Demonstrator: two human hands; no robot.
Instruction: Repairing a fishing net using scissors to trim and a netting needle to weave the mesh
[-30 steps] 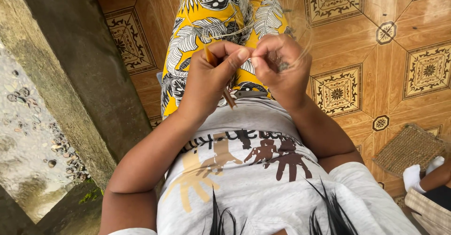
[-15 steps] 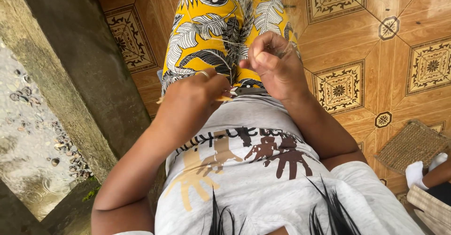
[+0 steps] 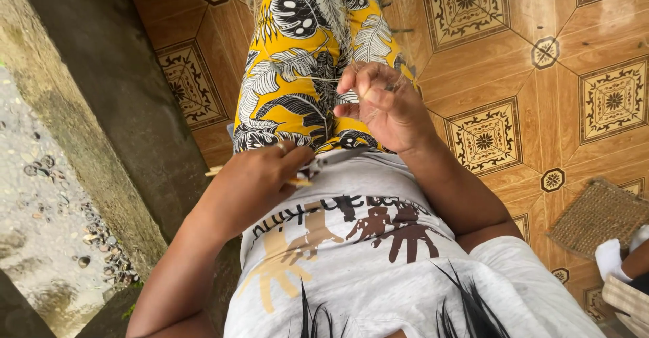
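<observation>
While our right hand (image 3: pixel 382 105) stayed raised, pinching thin pale fibres (image 3: pixel 368 111) between its fingertips, our left hand (image 3: pixel 260 179) had dropped toward the waist, clenched around a small stick (image 3: pixel 215 172), drawing the strand longer over the yellow skirt (image 3: pixel 297 74).

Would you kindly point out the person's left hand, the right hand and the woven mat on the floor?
left hand (image 3: pixel 260 176), head view, on the back of the hand.
right hand (image 3: pixel 389 105), head view, on the back of the hand.
woven mat (image 3: pixel 598 216), head view, on the middle of its weave.
</observation>
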